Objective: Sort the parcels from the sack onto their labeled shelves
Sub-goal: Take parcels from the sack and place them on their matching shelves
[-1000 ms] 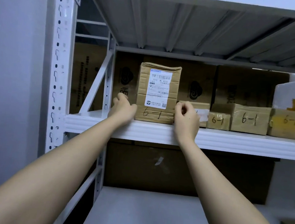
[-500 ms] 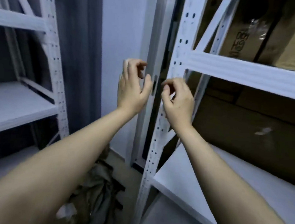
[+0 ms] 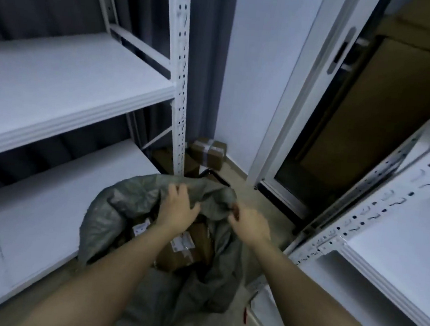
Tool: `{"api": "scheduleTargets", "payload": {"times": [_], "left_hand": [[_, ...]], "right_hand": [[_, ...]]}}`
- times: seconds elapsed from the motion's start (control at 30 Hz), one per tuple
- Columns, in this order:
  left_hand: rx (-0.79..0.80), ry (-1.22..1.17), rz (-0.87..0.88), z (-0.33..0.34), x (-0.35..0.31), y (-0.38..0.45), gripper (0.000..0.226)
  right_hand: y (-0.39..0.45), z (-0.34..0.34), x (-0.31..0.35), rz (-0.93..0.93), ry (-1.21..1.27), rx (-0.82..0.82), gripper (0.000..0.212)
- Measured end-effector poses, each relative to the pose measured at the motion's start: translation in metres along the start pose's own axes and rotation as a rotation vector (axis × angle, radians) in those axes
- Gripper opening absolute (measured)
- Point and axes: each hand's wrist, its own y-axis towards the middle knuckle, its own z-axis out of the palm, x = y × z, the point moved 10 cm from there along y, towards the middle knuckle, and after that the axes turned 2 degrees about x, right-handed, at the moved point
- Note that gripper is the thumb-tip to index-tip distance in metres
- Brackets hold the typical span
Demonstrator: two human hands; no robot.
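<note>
White metal shelving stands on both sides of a narrow storeroom corner, with a pale wall and a door frame between them. The left shelf point(image 3: 65, 103) and the right shelf point(image 3: 394, 243) are bare in the parts that show. A second ago both hands were up at a higher shelf, steadying a brown parcel marked 6-1 among others with the same mark; now the view has swung down to the floor, and that parcel is out of sight, left on its shelf.

The grey sack point(image 3: 116, 214) lies slumped on the floor between the shelf units, its mouth partly folded over. The left hand point(image 3: 178, 209) rests on the sack's upper fold with fingers spread, pushing the cloth back. The right hand point(image 3: 249, 224) pinches the rim of the sack at the other side. Inside the opening lie brown parcels point(image 3: 183, 248) with white labels, at least two, partly hidden under the left forearm.

One delivery looks finished and the next round is beginning: the mouth probably needs to be pulled wider before a parcel can be lifted out and its label read. A small taped box point(image 3: 208, 152) sits on the floor in the corner, apart from the sack.
</note>
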Motion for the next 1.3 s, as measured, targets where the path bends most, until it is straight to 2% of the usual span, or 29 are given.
{"api": "scheduleTargets", "payload": {"times": [0.07, 0.17, 0.23, 0.33, 0.5, 0.63, 0.73, 0.9, 1.07, 1.17, 1.23, 1.3], "left_hand": [[0.181, 0.011, -0.171, 0.045, 0.052, 0.002, 0.064], [0.343, -0.043, -0.384, 0.096, 0.120, -0.006, 0.076], [0.372, -0.197, -0.515, 0.126, 0.156, -0.013, 0.077], [0.339, -0.476, -0.617, 0.166, 0.188, -0.013, 0.075], [0.382, -0.567, -0.765, 0.229, 0.233, -0.013, 0.073], [0.330, -0.595, -0.909, 0.264, 0.264, -0.008, 0.093], [0.297, -0.585, -1.032, 0.285, 0.280, -0.008, 0.093], [0.211, -0.672, -1.180, 0.306, 0.296, -0.007, 0.100], [0.132, -0.762, -1.226, 0.313, 0.306, -0.007, 0.110], [0.130, -0.731, -1.172, 0.304, 0.309, -0.004, 0.110], [0.099, -0.741, -1.148, 0.291, 0.306, -0.005, 0.111], [0.045, -0.791, -1.197, 0.277, 0.301, -0.015, 0.109]], "right_hand": [[0.007, 0.046, -0.020, 0.081, 0.035, 0.142, 0.038], [0.015, 0.106, -0.043, 0.161, 0.069, 0.305, 0.038], [0.022, 0.146, -0.055, 0.204, 0.073, 0.389, 0.038], [0.033, 0.205, -0.066, 0.268, 0.179, 0.464, 0.040], [0.047, 0.300, -0.069, 0.385, 0.513, 0.535, 0.055], [0.067, 0.346, -0.077, 0.431, 0.581, 0.478, 0.058], [0.074, 0.370, -0.091, 0.511, 0.593, 0.455, 0.061], [0.076, 0.397, -0.100, 0.595, 0.652, 0.452, 0.053], [0.079, 0.400, -0.101, 0.628, 0.777, 0.383, 0.046], [0.079, 0.392, -0.100, 0.609, 0.827, 0.353, 0.044], [0.078, 0.381, -0.099, 0.591, 0.833, 0.295, 0.047], [0.072, 0.364, -0.103, 0.624, 0.809, 0.206, 0.053]]}}
